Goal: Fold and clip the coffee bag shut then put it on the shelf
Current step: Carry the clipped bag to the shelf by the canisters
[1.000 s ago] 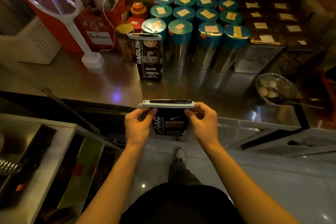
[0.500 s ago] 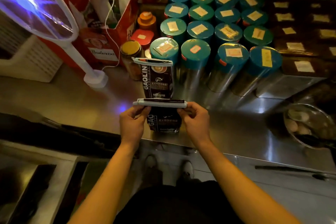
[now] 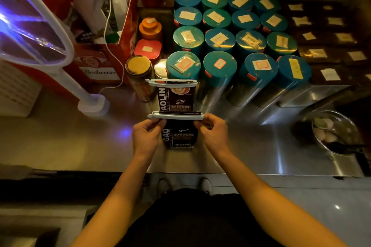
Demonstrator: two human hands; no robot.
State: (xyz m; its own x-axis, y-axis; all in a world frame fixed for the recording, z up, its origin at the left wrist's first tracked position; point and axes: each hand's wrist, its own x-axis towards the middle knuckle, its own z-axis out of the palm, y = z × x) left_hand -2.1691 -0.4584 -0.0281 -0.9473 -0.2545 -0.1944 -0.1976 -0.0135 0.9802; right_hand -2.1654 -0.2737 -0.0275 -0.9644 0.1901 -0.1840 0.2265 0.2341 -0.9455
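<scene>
Racket: a white plastic bug-zapper racket [image 3: 30, 32] is leaning at the far left, its mesh head glowing blue-violet and its handle running down into a white base on the steel.
Carton: a red cardboard beer carton [image 3: 102, 60] is sitting behind the racket, with a thin white cord trailing down its front.
Jar: a glass jar with a yellow lid [image 3: 138, 78] is standing just left of the rear bag.
Left hand: the left hand [image 3: 145, 138] is pinching the left end of the clip, thumb and fingers closed around it.
Held bag: the dark, glossy coffee bag [image 3: 179, 136] is hanging upright over the shelf, long axis vertical, printed face toward the camera, folded top upward; whether its base is touching the steel cannot be told.
Clip: a long, pale plastic clip [image 3: 175, 115] is lying horizontally across the folded top, sticking out past both edges.
Rear bag: a second coffee bag [image 3: 176, 96] with its own pale clip is standing upright directly behind the held one.
Right hand: the right hand [image 3: 213, 136] is gripping the clip's right end, fingers curled shut on it.
Shelf: the brushed stainless shelf [image 3: 70, 142] is reflecting the lights.
Canisters: cylindrical metal canisters with teal lids [image 3: 220, 44] and paper labels are standing in rows behind the bags.
Bowl: a metal bowl [image 3: 333, 132] holding pale round things is sitting at the far right.
</scene>
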